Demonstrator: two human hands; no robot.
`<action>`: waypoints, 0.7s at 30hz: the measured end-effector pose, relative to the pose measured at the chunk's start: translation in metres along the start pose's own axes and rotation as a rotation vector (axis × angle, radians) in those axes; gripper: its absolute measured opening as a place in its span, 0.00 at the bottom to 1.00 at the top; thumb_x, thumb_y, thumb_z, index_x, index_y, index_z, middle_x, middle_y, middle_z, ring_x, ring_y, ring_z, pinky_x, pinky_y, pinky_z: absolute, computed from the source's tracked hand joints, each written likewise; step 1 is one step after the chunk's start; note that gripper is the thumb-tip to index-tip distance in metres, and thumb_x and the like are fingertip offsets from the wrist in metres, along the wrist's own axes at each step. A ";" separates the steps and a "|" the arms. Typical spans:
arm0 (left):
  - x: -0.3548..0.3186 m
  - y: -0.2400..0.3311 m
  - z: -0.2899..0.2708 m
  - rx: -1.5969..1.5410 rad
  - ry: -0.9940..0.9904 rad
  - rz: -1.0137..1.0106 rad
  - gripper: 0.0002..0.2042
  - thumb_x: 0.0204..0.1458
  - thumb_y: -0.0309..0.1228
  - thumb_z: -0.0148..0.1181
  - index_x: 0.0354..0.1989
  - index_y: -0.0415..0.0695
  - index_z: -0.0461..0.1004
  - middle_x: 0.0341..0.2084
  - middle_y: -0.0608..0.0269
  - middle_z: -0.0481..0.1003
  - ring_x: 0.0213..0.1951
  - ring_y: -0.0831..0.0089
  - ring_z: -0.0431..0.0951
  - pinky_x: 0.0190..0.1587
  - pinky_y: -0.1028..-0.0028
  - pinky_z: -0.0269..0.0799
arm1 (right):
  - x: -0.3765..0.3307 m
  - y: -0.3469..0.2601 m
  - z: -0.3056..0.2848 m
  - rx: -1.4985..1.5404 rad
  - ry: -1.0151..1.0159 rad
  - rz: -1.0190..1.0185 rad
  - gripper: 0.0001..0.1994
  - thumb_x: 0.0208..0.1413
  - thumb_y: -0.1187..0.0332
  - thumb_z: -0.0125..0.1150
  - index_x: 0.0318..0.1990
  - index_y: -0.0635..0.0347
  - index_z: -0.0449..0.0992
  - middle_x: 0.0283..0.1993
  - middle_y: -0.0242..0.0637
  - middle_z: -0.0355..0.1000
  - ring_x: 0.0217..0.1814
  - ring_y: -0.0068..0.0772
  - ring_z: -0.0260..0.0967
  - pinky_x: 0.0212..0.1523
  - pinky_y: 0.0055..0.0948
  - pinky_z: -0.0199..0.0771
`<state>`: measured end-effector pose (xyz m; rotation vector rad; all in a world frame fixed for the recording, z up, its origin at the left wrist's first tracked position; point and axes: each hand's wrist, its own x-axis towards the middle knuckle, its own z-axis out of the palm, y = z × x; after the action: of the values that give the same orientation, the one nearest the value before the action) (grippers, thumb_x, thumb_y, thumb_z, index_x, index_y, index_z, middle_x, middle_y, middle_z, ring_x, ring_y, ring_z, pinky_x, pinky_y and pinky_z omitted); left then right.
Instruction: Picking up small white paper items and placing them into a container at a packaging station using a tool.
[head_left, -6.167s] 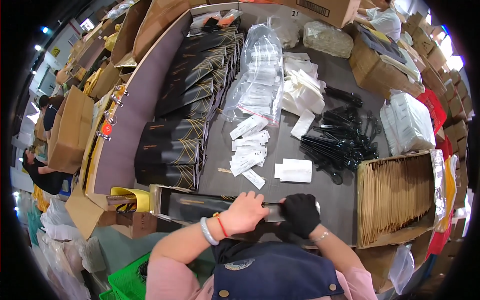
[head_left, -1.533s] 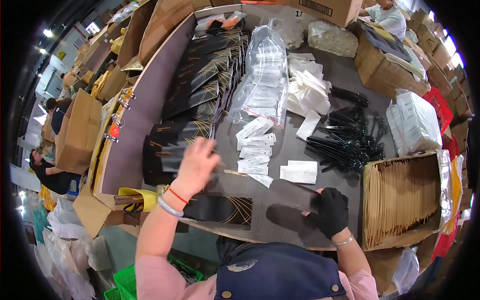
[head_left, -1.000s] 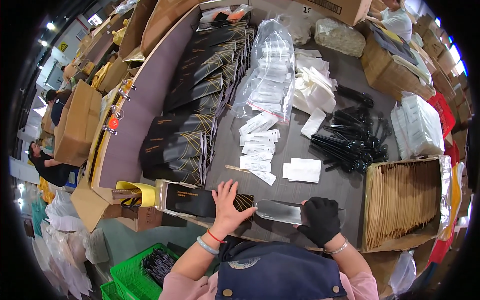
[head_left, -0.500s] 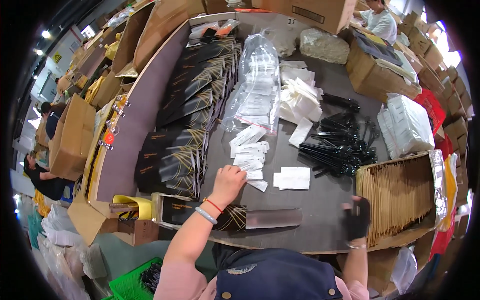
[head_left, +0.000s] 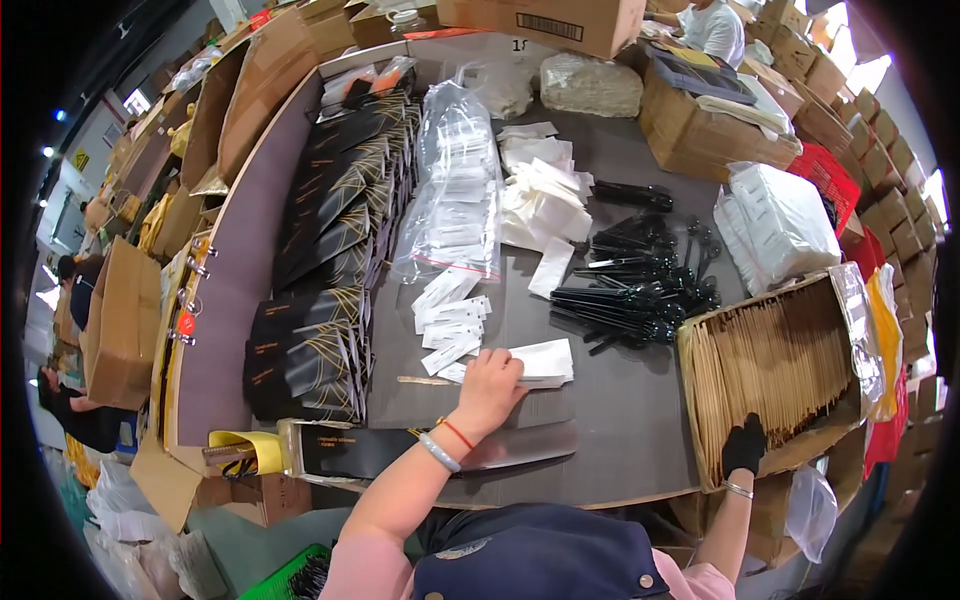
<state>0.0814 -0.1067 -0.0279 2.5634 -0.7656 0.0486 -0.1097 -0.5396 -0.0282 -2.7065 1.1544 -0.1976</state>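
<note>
My left hand (head_left: 490, 390) is over the middle of the table, its fingers closed on a small white packet (head_left: 455, 372) at the left end of a short stack of white folded napkins (head_left: 548, 360). Other white packets (head_left: 452, 322) lie loosely just beyond it. My right hand (head_left: 744, 447), in a black glove, rests on the near edge of thin tan pieces (head_left: 775, 365) packed upright in an open carton (head_left: 690, 420). Its fingers are bent together against them; whatever they grip is hidden. A black printed sleeve (head_left: 375, 452) lies near the table's front edge.
Rows of black printed sleeves (head_left: 345, 235) fill the left side. A clear bag of packets (head_left: 455, 190), white napkins (head_left: 545, 205) and black plastic spoons (head_left: 635, 290) lie centrally. Wrapped white packs (head_left: 780, 225) stand right. A thin tan stick (head_left: 424, 380) lies left of my left hand.
My left hand has moved from the packet pile right to the napkin stack, with a packet. My right hand has come down onto the tan pieces in the carton. The whole view has shifted.
</note>
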 end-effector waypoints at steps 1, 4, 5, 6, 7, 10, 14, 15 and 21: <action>-0.001 0.000 -0.003 -0.024 0.048 0.031 0.17 0.37 0.29 0.71 0.37 0.47 0.73 0.39 0.61 0.71 0.43 0.59 0.71 0.43 0.62 0.67 | 0.003 0.013 0.005 -0.031 0.025 0.072 0.17 0.61 0.69 0.49 0.54 0.70 0.70 0.56 0.55 0.71 0.59 0.51 0.68 0.59 0.39 0.66; -0.011 -0.005 -0.004 -0.039 0.096 0.043 0.17 0.36 0.26 0.70 0.37 0.47 0.73 0.38 0.61 0.72 0.43 0.59 0.71 0.42 0.63 0.66 | -0.001 -0.051 -0.043 -0.015 -0.125 0.270 0.20 0.63 0.69 0.48 0.59 0.72 0.66 0.61 0.56 0.66 0.64 0.50 0.64 0.63 0.37 0.63; -0.010 -0.005 -0.003 -0.034 0.085 0.045 0.17 0.36 0.27 0.70 0.36 0.47 0.73 0.36 0.61 0.72 0.41 0.60 0.71 0.42 0.62 0.67 | 0.000 -0.042 -0.037 -0.018 -0.118 0.276 0.20 0.63 0.69 0.48 0.59 0.72 0.66 0.61 0.56 0.66 0.64 0.50 0.64 0.63 0.37 0.63; -0.009 -0.004 -0.002 -0.028 0.074 0.047 0.17 0.36 0.27 0.70 0.36 0.47 0.73 0.34 0.61 0.73 0.40 0.60 0.72 0.42 0.62 0.67 | 0.002 -0.026 -0.023 0.039 0.021 0.239 0.21 0.64 0.68 0.47 0.61 0.72 0.64 0.63 0.56 0.65 0.65 0.50 0.63 0.64 0.37 0.63; -0.011 -0.004 -0.001 -0.028 0.073 0.046 0.17 0.36 0.27 0.70 0.36 0.47 0.73 0.34 0.61 0.73 0.40 0.60 0.72 0.42 0.62 0.67 | 0.002 -0.024 -0.018 0.096 0.152 0.195 0.22 0.65 0.66 0.46 0.62 0.73 0.63 0.64 0.56 0.64 0.66 0.50 0.62 0.65 0.37 0.62; -0.018 0.000 -0.007 -0.074 0.003 0.020 0.15 0.39 0.28 0.70 0.37 0.46 0.73 0.28 0.59 0.73 0.35 0.59 0.73 0.41 0.61 0.68 | -0.008 -0.024 -0.013 0.248 0.180 0.219 0.24 0.67 0.62 0.44 0.62 0.73 0.63 0.64 0.55 0.64 0.66 0.47 0.62 0.64 0.37 0.63; -0.030 0.025 -0.058 -0.698 -0.222 -0.298 0.13 0.44 0.32 0.69 0.39 0.46 0.76 0.24 0.56 0.74 0.29 0.55 0.73 0.36 0.60 0.69 | -0.035 -0.049 0.004 0.275 0.234 0.053 0.22 0.67 0.61 0.46 0.60 0.72 0.65 0.61 0.55 0.66 0.61 0.45 0.66 0.61 0.36 0.65; -0.037 0.026 -0.061 -0.542 -0.267 -0.186 0.14 0.43 0.32 0.69 0.39 0.46 0.76 0.25 0.56 0.74 0.30 0.57 0.73 0.37 0.60 0.69 | -0.040 -0.034 0.038 0.130 0.433 -0.176 0.20 0.66 0.62 0.48 0.58 0.71 0.67 0.57 0.54 0.68 0.58 0.44 0.68 0.58 0.37 0.67; -0.081 0.027 -0.054 -0.056 -0.065 0.049 0.19 0.37 0.34 0.72 0.41 0.51 0.77 0.36 0.66 0.74 0.41 0.62 0.71 0.41 0.63 0.67 | -0.007 -0.222 0.045 0.402 0.075 -0.746 0.09 0.53 0.64 0.64 0.41 0.52 0.76 0.35 0.39 0.73 0.36 0.47 0.73 0.38 0.38 0.72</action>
<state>0.0042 -0.0619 0.0190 2.5043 -0.8415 -0.0398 0.0494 -0.3786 -0.0220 -2.6228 0.0404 -0.5644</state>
